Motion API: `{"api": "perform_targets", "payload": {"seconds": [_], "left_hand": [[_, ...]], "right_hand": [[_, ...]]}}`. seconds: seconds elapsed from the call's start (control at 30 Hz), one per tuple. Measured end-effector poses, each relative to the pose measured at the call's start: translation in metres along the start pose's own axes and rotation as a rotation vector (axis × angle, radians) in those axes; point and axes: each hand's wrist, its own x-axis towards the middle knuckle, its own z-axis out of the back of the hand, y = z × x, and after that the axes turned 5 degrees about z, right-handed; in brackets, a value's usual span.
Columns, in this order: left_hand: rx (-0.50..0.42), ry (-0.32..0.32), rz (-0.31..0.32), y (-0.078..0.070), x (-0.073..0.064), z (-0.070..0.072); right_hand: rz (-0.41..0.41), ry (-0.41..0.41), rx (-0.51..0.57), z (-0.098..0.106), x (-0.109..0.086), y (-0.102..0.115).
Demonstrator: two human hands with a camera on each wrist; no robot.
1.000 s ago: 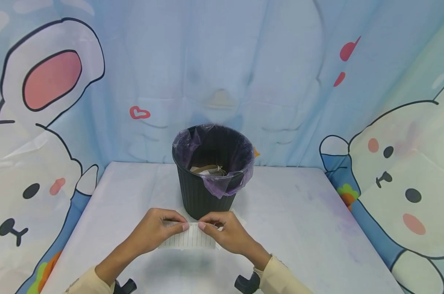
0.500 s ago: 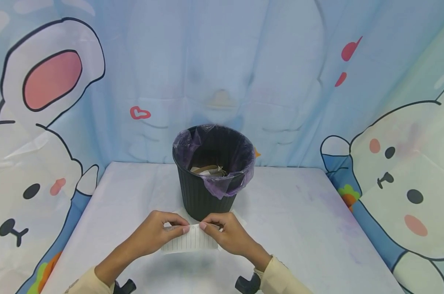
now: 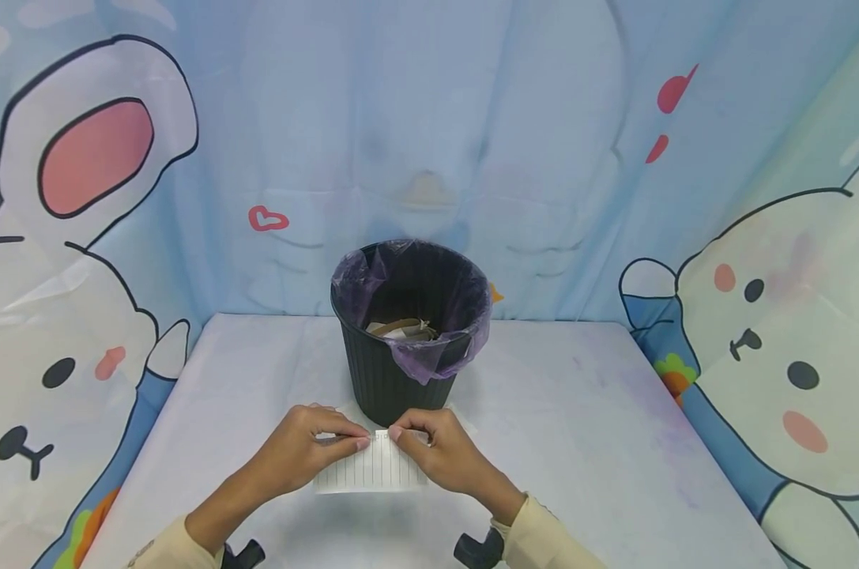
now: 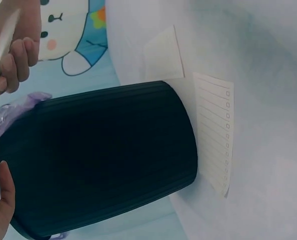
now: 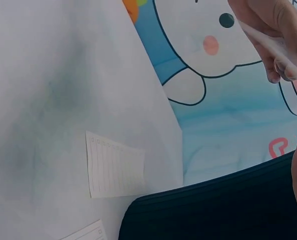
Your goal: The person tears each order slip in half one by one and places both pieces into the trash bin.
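Observation:
A lined paper sheet [image 3: 368, 470] with a row of small marks along its top edge hangs between the two hands. My left hand [image 3: 297, 450] pinches that edge left of its middle with thumb and fingers. Close beside it, my right hand [image 3: 443, 450] pinches the same edge, the two thumb tips a short gap apart. Seen nearly edge-on, the paper [image 4: 6, 47] is a pale strip in the left wrist view. Both hands are just in front of the black bin [image 3: 393, 387], above the table.
A purple plastic liner [image 3: 429, 359] folds over the bin's rim; scraps [image 3: 404, 328] lie inside. Around its base lie a checkbox-lined sheet [image 4: 213, 135] in front, another sheet [image 4: 163, 55] to the right and a lined sheet [image 5: 116, 167] to the left. A printed curtain [image 3: 429, 118] hangs behind.
Over the last second the sheet's lower edge has come slightly down toward me, showing more of its face. Both hands keep their pinch and have shifted only a little.

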Motion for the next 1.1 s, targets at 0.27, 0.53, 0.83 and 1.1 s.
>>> {"api": "perform_targets", "payload": {"seconds": [0.27,0.53,0.83,1.1], "left_hand": [[0.004,-0.002,0.017,-0.0026,0.0013,0.0005],[-0.017,0.03,0.069,-0.0041,0.0003,0.0023],[0.009,0.054,0.03,-0.0026,0.0,0.0035],[0.065,0.012,-0.062,0.0007,-0.0008,0.0023]], "right_hand": [[0.009,0.014,0.026,0.0029,0.0008,0.0],[-0.016,0.02,0.036,0.0025,0.0003,-0.0007],[-0.042,0.035,0.023,0.0032,-0.0009,-0.0005],[-0.057,0.043,-0.007,0.0032,0.0003,0.0]]}}
